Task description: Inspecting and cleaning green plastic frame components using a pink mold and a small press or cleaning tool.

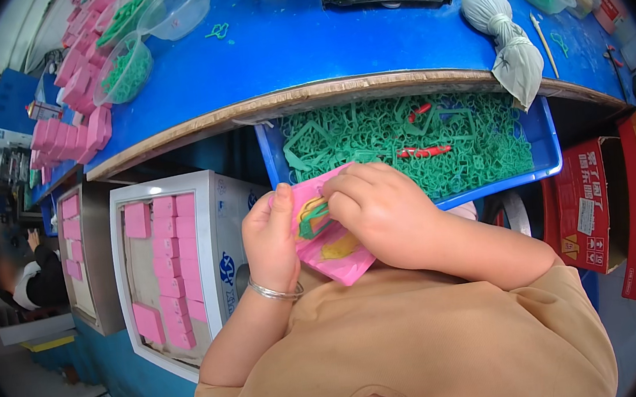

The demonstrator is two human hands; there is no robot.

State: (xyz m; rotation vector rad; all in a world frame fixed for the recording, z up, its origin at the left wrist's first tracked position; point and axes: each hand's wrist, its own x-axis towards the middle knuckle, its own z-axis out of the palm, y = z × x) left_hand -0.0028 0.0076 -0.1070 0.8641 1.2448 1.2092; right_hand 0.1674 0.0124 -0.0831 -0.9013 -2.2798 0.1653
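Observation:
An opened pink rubber mould (352, 271) lies in front of my chest, its inner faces showing yellow patches. A flat green wax piece (313, 222) sits on its upper half. My left hand (271, 235) grips the mould's left edge, thumb up along its face. From the right, my right hand (386, 206) reaches over the mould, its bent fingers closed at the mould's upper part, close to the green piece. Exactly what those fingertips pinch is partly hidden. Just beyond my hands, a blue tray (558, 151) holds a heap of green wax pieces (404, 130).
Two red-handled tools (424, 152) lie on the heap. A blue worktable (278, 54) carries clear bowls (175, 11), pink moulds (64, 137) and a tied grey cloth bag (499, 29). At left, a white box (212, 234) holds several pink moulds. Red cartons (585, 199) stand right; another person (37, 277) sits far left.

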